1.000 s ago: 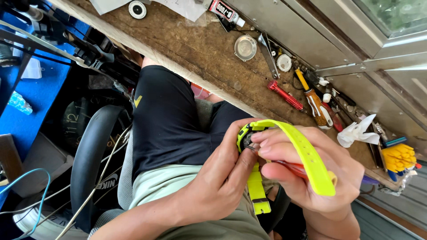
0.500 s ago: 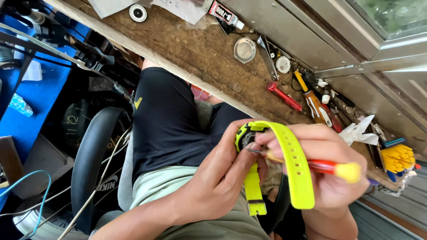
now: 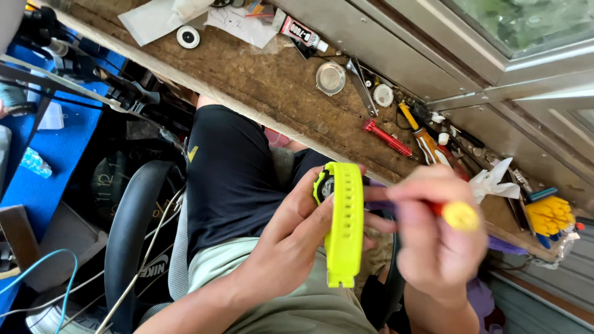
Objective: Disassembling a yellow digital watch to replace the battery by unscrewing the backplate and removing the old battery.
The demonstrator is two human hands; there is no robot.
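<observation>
matt yellow-green rubbery watch strap; rough, worn wooden bench.

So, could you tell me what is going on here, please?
A seated person holds a neon-yellow watch in the left hand. The right hand, blurred, grips a small screwdriver with a yellow cap, pointed at the watch case. Other tools lie on the worn workbench above.

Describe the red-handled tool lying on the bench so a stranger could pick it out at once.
Start at the long brown workbench under the window. Right of the round metal case back lies the red-handled tool, slim and all red, unlike the yellow and amber screwdriver beside it.
</observation>
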